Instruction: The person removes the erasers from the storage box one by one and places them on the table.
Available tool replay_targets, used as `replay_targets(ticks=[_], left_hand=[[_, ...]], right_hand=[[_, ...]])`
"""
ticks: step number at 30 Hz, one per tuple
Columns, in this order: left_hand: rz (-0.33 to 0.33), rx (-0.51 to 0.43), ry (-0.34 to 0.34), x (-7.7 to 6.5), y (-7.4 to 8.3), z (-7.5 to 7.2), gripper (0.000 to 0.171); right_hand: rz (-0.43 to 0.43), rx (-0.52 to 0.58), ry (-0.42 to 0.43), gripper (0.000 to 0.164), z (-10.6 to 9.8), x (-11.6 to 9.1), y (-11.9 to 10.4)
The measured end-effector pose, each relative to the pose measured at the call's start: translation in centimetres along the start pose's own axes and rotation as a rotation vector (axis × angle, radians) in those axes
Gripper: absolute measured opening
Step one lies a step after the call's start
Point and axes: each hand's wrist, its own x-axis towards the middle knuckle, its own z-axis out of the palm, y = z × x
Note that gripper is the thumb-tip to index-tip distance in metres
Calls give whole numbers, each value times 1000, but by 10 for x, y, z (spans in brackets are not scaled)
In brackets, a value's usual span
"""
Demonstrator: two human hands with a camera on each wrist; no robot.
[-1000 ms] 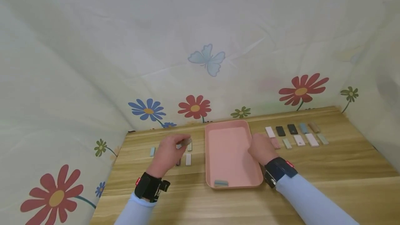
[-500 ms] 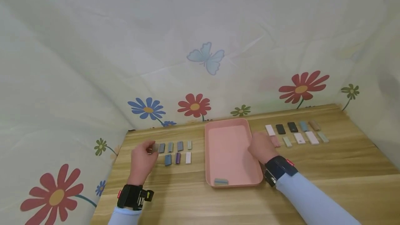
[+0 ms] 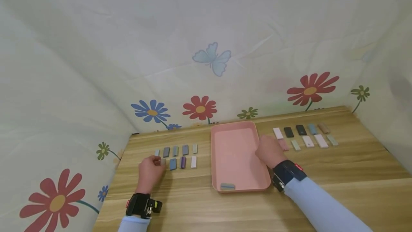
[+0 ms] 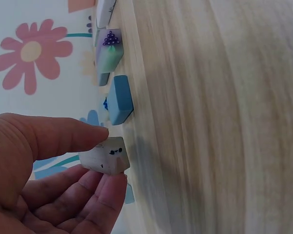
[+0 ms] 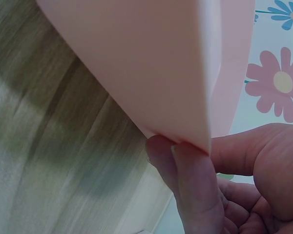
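Observation:
My left hand [image 3: 150, 173] is at the left end of the front row of small blocks. Its thumb and fingers pinch a pale eraser [image 4: 106, 158] with small dark marks, held close over the table. Beside it in the front row lie a blue eraser [image 3: 173, 164], a purple one [image 3: 183, 162] and a white one [image 3: 194, 162]. My right hand [image 3: 271, 151] grips the right side wall of the pink tray [image 3: 235, 146], thumb inside and fingertips outside in the right wrist view. A blue-striped eraser [image 3: 227, 186] lies in the tray's near left corner.
Behind the front row on the left is a back row of grey, blue and greenish erasers, such as a grey-blue one [image 3: 185, 150]. Right of the tray, two more rows include a black eraser [image 3: 288, 132] and a pink one [image 3: 283, 145]. A flowered curtain [image 3: 212, 92] encloses the table.
My left hand, pinching the eraser, has swung left across the rows to their left end, then come slightly nearer to the front row. The right hand stays on the tray.

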Motion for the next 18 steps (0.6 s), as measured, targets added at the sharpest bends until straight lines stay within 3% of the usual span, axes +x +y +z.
replay_targets(ticks=[18], left_hand=[[-31, 14, -15, 4, -4, 10, 39]], right_hand=[[6, 18, -10, 8, -1, -3, -3]])
